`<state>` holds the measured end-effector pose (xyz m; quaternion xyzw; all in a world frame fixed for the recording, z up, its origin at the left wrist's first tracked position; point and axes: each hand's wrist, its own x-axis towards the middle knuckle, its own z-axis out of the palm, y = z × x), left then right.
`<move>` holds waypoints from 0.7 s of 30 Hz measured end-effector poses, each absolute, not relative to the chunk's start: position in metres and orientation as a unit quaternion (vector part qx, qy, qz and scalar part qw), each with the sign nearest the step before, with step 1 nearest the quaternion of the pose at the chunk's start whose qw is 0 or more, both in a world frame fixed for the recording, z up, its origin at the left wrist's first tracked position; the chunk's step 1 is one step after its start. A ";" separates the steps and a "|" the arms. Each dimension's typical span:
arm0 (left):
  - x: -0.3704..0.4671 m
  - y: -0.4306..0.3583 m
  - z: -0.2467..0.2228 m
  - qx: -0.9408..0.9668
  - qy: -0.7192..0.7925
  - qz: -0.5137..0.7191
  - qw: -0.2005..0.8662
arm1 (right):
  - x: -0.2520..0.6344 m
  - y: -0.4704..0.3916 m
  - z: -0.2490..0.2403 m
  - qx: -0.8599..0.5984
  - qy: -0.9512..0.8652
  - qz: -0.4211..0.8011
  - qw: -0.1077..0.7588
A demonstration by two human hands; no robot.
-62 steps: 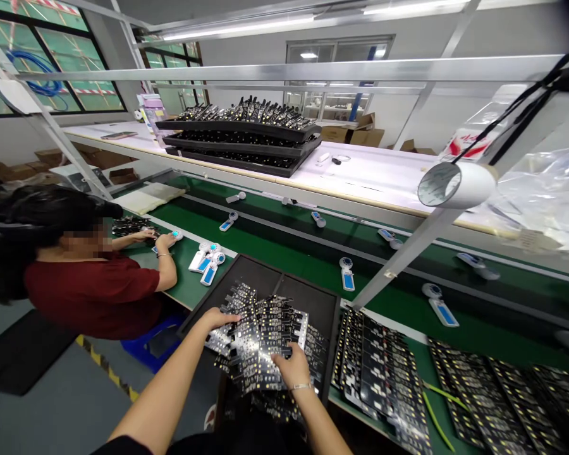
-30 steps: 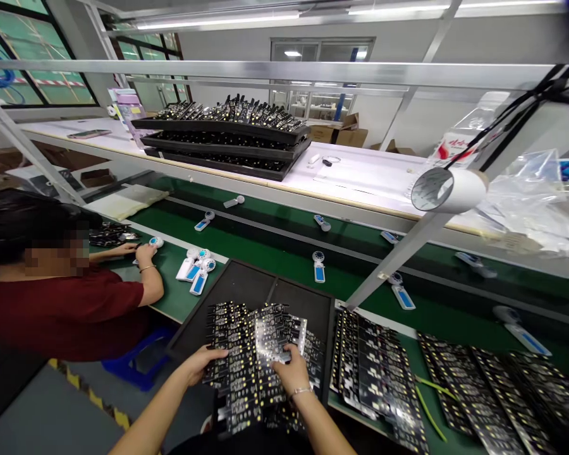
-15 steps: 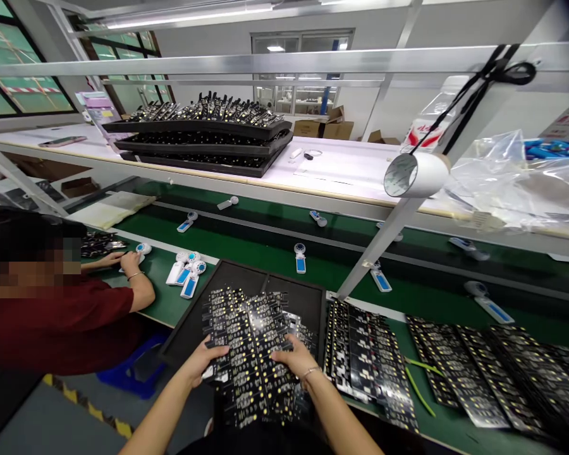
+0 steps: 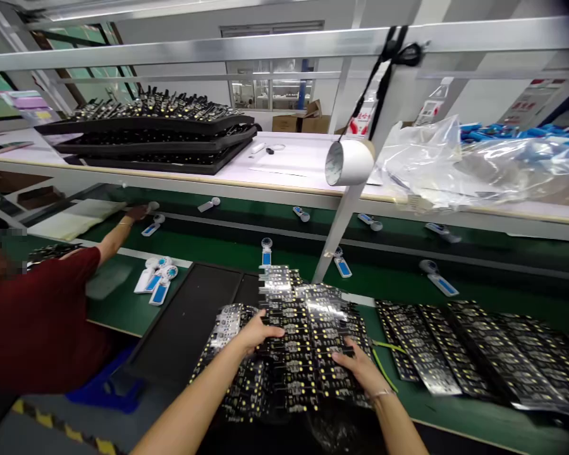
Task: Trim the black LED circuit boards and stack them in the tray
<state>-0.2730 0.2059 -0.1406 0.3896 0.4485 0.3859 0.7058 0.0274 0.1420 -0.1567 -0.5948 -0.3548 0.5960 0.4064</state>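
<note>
I hold a bunch of black circuit board panels (image 4: 294, 344), dotted with yellow-white squares, between both hands. My left hand (image 4: 253, 332) is closed on their left edge, thumb on top. On their right side my right hand (image 4: 360, 371) grips them the same way, its fingers partly hidden beneath. More circuit boards (image 4: 222, 335) lie to the left, over the near part of a black tray (image 4: 175, 322). What lies directly under the held panels is hidden.
More board panels (image 4: 497, 360) lie in rows at right, beside yellow-green strips (image 4: 384, 370). White-and-blue handheld devices (image 4: 266, 253) are scattered over the green belt, with several piled (image 4: 156, 278) at left. A slanted post (image 4: 336, 243) stands ahead. A co-worker's arm (image 4: 116, 237) reaches over the belt.
Both my hands have carried the panels rightward, from over the tray to the bench on its right. My view has turned right. The co-worker's arm has stretched out to the belt.
</note>
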 end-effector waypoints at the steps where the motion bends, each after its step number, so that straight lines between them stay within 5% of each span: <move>1: -0.253 0.213 -0.146 0.401 0.448 0.370 0.709 | 0.044 0.138 -0.162 -0.603 -0.349 0.592 0.404; 8: -0.176 0.251 -0.171 0.482 0.513 0.260 0.661 | 0.106 0.145 -0.195 -0.643 -0.392 0.551 0.360; 13: -0.177 0.253 -0.180 0.524 0.610 0.228 0.548 | 0.111 0.158 -0.215 -0.731 -0.454 0.409 0.304; 21: -0.197 0.235 -0.154 0.539 0.661 0.342 0.394 | 0.110 0.139 -0.220 -0.755 -0.559 0.196 0.282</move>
